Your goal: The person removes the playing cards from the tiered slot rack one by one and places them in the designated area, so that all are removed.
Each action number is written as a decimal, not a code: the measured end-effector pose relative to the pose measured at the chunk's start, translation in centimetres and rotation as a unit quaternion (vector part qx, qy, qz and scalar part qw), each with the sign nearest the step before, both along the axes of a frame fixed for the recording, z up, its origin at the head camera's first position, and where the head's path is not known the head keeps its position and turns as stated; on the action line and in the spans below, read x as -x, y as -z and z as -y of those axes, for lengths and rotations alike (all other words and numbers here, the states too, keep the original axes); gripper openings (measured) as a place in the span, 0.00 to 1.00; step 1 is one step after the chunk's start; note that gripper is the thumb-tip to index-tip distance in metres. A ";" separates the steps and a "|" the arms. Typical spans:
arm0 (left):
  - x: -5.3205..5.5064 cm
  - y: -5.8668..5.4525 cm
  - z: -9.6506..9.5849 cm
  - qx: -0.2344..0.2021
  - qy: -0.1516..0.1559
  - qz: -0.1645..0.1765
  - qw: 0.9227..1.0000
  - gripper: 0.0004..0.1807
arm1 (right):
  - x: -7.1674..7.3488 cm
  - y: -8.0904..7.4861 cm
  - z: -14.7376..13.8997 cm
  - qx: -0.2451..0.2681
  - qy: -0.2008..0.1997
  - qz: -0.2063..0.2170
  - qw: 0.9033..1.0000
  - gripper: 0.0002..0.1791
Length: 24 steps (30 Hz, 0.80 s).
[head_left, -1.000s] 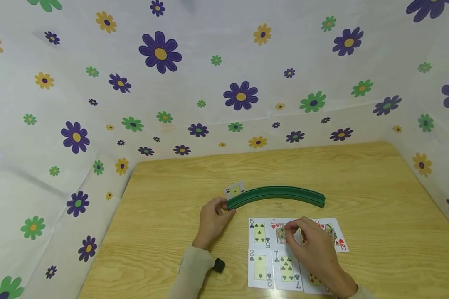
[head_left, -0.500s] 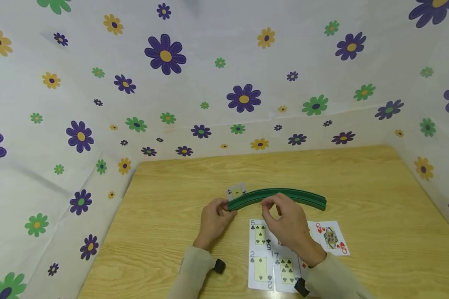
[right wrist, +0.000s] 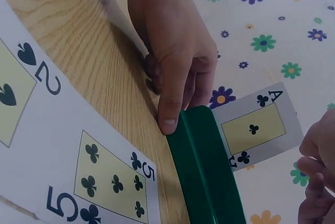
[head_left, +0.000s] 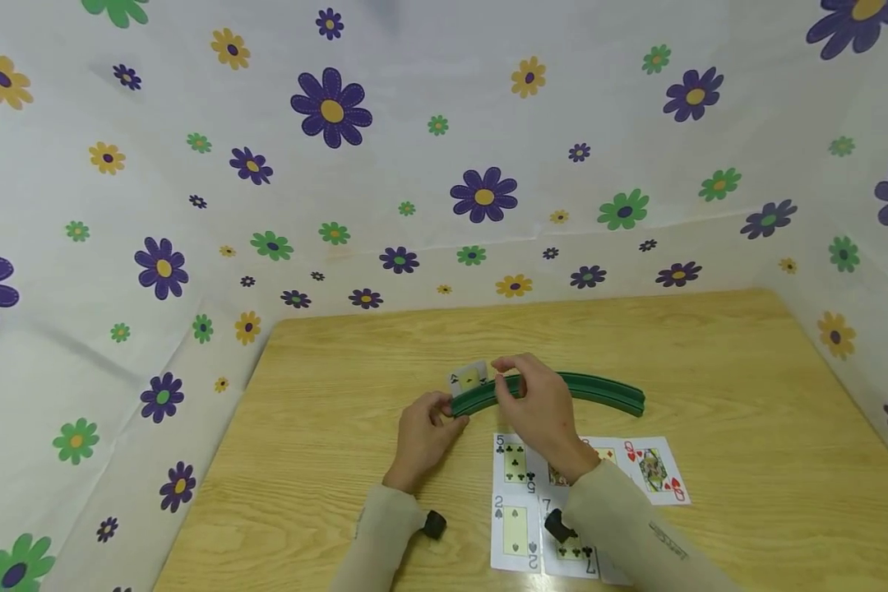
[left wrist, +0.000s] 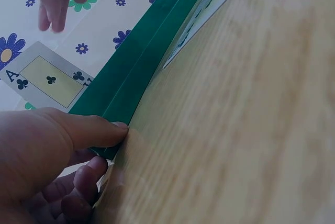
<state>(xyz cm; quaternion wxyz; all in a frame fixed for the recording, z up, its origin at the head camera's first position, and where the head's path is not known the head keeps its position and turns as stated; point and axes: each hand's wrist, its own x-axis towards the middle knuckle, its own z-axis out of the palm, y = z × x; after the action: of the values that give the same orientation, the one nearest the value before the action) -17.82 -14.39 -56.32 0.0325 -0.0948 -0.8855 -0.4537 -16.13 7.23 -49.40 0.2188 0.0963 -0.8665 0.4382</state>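
A curved green card holder [head_left: 607, 395] lies on the table. Into its left end is slotted one playing card, the ace of clubs [head_left: 468, 376], standing upright and leaning back. My left hand [head_left: 420, 437] grips that left end, thumb [left wrist: 99, 131] on the near side and fingers behind. My right hand [head_left: 538, 407] reaches over the holder just right of the ace, fingers bent with a gap between thumb and forefinger. In the right wrist view the right hand's fingertips [right wrist: 314, 161] are close to the card's edge, holding nothing.
Cards lie face up in two rows nearer the body: the five of clubs [head_left: 514, 462], two of spades [head_left: 514, 530], seven of clubs [head_left: 571, 555] and queen of hearts [head_left: 653, 471] among them. The right forearm covers some. A flowered cloth wall [head_left: 385, 164] surrounds the table's far edge.
My right hand has moved from above the face-up cards, forward and left, over the holder to beside the ace. My left hand keeps its grip on the holder's end.
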 end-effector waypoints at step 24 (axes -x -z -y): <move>0.0 0.1 -0.1 0.004 -0.001 0.002 1.000 0.17 | 1.8 1.7 1.3 0.034 -0.036 0.010 0.999 0.10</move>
<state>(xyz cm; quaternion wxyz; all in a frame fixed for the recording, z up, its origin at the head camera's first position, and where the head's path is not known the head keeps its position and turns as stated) -17.80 -14.33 -56.40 0.0309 -0.0934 -0.8876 -0.4501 -17.95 5.92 -51.08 0.1978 0.1152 -0.8491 0.4761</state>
